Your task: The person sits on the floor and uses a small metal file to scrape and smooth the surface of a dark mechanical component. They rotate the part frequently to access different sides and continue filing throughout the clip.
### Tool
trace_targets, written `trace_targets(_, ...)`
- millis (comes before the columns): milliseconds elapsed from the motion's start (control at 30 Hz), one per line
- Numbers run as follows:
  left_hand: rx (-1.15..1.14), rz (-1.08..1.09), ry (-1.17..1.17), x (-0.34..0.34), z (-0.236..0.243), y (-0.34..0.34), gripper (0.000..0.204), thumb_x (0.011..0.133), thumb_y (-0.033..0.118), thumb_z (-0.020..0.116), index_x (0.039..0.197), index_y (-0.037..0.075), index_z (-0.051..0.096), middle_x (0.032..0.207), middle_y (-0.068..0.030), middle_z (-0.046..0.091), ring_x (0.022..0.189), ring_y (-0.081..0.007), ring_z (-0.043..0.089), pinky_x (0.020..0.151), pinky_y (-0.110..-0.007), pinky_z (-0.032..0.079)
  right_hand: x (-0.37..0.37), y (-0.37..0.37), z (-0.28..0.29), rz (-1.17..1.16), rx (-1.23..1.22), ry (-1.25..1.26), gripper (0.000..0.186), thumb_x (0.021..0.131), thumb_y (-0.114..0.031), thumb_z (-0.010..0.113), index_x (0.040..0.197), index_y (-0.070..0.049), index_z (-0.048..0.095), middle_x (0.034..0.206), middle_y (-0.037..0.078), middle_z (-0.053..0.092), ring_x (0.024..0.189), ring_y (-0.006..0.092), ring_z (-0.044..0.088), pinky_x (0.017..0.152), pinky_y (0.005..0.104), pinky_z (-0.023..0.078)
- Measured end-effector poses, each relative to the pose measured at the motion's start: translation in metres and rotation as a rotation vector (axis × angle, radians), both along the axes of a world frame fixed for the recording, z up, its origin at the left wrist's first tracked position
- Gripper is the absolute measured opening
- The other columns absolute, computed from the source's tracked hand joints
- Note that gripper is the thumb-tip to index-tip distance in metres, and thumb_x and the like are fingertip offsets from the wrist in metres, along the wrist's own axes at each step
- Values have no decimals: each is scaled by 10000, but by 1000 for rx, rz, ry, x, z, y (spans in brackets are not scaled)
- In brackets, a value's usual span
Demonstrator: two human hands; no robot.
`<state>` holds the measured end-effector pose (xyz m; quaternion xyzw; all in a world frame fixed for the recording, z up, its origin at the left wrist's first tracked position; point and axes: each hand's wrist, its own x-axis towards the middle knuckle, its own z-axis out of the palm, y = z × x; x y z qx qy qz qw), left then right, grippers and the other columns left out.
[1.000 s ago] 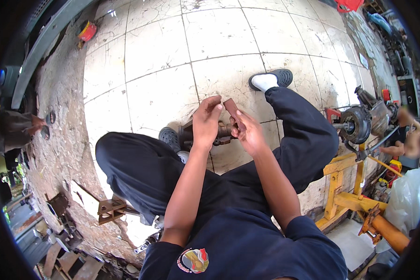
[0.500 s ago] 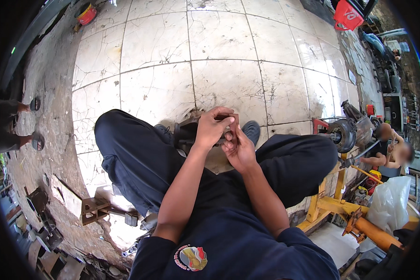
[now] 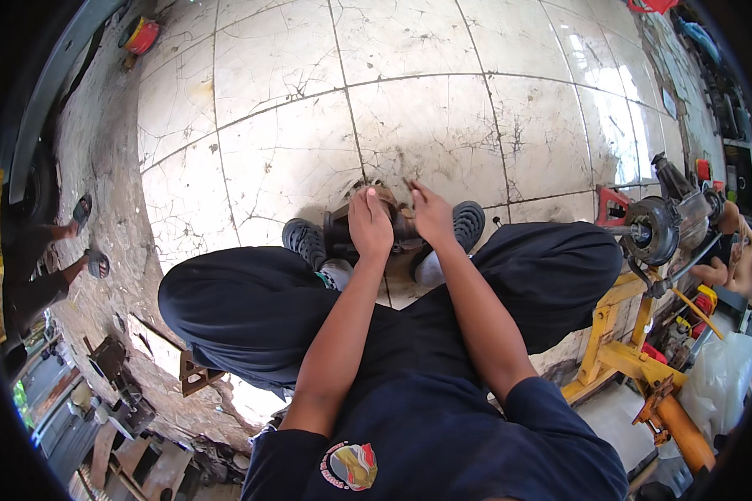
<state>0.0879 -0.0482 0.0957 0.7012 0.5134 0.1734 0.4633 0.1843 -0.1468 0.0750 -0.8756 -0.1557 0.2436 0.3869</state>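
A dark, rounded cast metal part (image 3: 340,235) lies on the floor between my shoes. My left hand (image 3: 371,220) is closed over its top, fingers bent down against the metal and partly hidden. Just to the right, my right hand (image 3: 433,217) pinches a small brown piece (image 3: 408,182) between thumb and fingers, beside the part's far edge. Only a sliver of that piece shows, so its kind is hard to make out. Brownish metal of the same part shows between the two hands.
Cracked white tiles (image 3: 284,125) spread ahead. On my right, a yellow stand (image 3: 618,351) and an axle-like assembly with a round drum (image 3: 650,232) are close to my knee. A red tub (image 3: 139,35) sits far left. Another person's sandaled feet (image 3: 92,242) are at left.
Earlier both hands held a flat reddish-brown piece up between them. Now they are lower and apart, left on the metal part, right pinching the small piece. The view has shifted.
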Motion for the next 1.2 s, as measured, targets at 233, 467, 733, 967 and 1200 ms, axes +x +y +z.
trace_targets(233, 92, 46, 84, 8, -2, -4, 443, 1127, 361, 387, 1290, 13, 608, 1165, -248, 686, 1094, -451, 628, 935, -525, 478, 0, 28, -22, 297, -225, 91, 332, 1037, -339, 570, 1243, -163, 762, 997, 258, 727, 925, 460, 702, 830, 513, 565)
trace_targets(467, 72, -37, 122, 7, 3, -3, 437, 1128, 330, 385, 1304, -9, 597, 1145, -236, 691, 1063, -452, 626, 939, -523, 474, 2, 23, -4, 397, -270, 119, 384, 1052, -372, 510, 1188, -120, 766, 955, 275, 727, 887, 502, 693, 841, 574, 553)
trace_targets(733, -22, 56, 32, 8, 10, -5, 406, 1129, 290, 414, 1313, -29, 586, 1100, -235, 689, 1049, -394, 654, 924, -481, 491, 10, 23, -22, 351, -195, 182, 395, 1056, -368, 491, 1188, -123, 771, 978, 275, 726, 923, 481, 698, 855, 577, 545)
trace_targets(967, 94, 14, -10, 5, 1, -7, 378, 1117, 239, 413, 1319, -32, 582, 1113, -225, 688, 1033, -388, 664, 943, -450, 499, 22, 36, -50, 468, -264, 181, 393, 1062, -376, 494, 1249, -148, 755, 1015, 263, 722, 949, 473, 689, 856, 545, 544)
trace_targets(1200, 14, -11, 15, 8, 6, -3, 381, 1095, 218, 434, 1344, -44, 555, 1273, -288, 631, 1170, -471, 610, 1014, -497, 476, 30, 42, -23, 496, -321, 185, 386, 1057, -378, 494, 1220, -159, 766, 996, 259, 731, 953, 470, 700, 854, 555, 553)
